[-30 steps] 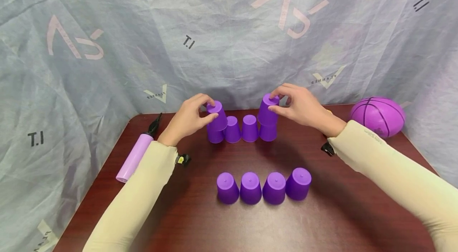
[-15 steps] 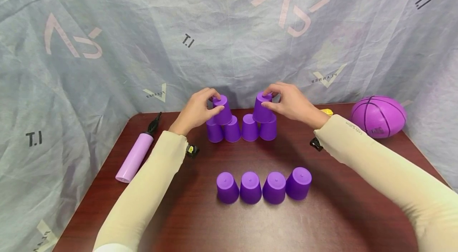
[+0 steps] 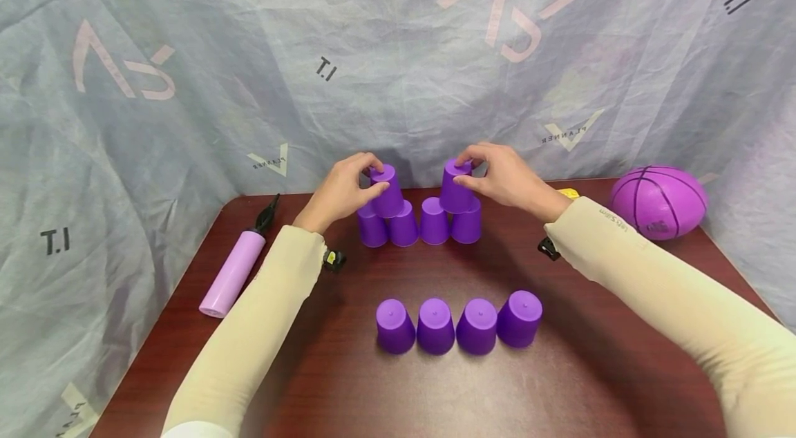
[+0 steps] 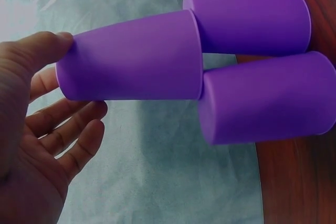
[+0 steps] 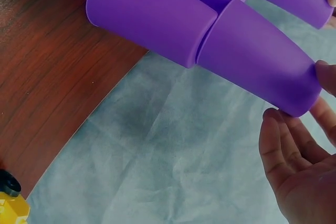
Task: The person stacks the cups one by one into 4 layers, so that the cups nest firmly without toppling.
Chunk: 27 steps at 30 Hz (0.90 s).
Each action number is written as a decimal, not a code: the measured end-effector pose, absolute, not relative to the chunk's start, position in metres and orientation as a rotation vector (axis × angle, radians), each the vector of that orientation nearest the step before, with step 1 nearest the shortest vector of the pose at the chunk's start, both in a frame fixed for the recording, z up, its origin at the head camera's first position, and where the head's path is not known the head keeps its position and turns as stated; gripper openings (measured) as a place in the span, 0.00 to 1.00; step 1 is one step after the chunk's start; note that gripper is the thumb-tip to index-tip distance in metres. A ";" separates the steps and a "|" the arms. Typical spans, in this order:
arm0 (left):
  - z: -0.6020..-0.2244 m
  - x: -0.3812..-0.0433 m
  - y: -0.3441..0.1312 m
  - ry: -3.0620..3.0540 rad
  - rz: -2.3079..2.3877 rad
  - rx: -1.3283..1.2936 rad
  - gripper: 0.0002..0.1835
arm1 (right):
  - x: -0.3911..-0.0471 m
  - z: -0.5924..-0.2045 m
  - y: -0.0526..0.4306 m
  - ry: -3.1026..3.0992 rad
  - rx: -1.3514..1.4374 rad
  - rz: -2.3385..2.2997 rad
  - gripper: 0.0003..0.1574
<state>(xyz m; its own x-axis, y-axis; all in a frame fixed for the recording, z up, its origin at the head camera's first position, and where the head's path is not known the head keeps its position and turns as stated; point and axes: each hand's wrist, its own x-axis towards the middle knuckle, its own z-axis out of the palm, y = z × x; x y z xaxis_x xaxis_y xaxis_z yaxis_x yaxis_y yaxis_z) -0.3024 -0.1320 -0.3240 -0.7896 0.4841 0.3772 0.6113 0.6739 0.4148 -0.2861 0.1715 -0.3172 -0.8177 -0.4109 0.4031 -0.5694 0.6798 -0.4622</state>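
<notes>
Upside-down purple cups form a back row on the table. My left hand pinches an upside-down purple cup near its closed end; in the left wrist view that cup sits across the two left cups of the row, its rim touching both. My right hand pinches another purple cup in the same way, resting over the two right cups. In the right wrist view this cup meets the base of a lower cup. The lower cups stand side by side, with a small gap in the middle.
Nearer on the brown table stands a front row of several upside-down purple cups. A lilac pump lies at left, a purple ball at right. A yellow object is partly behind my right wrist. A grey cloth hangs behind.
Both hands have moved inward with their cups, from above the outer back cups to over the gaps between each pair. Over the last half second they have stayed almost still.
</notes>
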 end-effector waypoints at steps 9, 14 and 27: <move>-0.324 -0.304 -0.133 -2.671 -0.802 -0.884 0.12 | -0.285 -0.317 0.176 -2.618 0.808 0.841 0.18; -0.325 -0.304 -0.135 -2.677 -0.817 -0.883 0.13 | -0.277 -0.312 0.178 -2.552 0.805 0.858 0.20; -0.334 -0.301 -0.148 -2.555 -1.031 -0.789 0.19 | -0.215 -0.317 0.156 -2.373 1.347 0.754 0.17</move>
<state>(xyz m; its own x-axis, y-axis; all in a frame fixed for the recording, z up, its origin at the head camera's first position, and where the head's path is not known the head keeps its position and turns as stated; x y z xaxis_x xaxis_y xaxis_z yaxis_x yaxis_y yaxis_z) -0.3014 -0.1481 -0.3336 -0.8134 0.3839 0.4371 0.5797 0.5974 0.5541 -0.2148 0.1558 -0.3170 -0.5100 -0.6973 0.5037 -0.8602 0.4194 -0.2903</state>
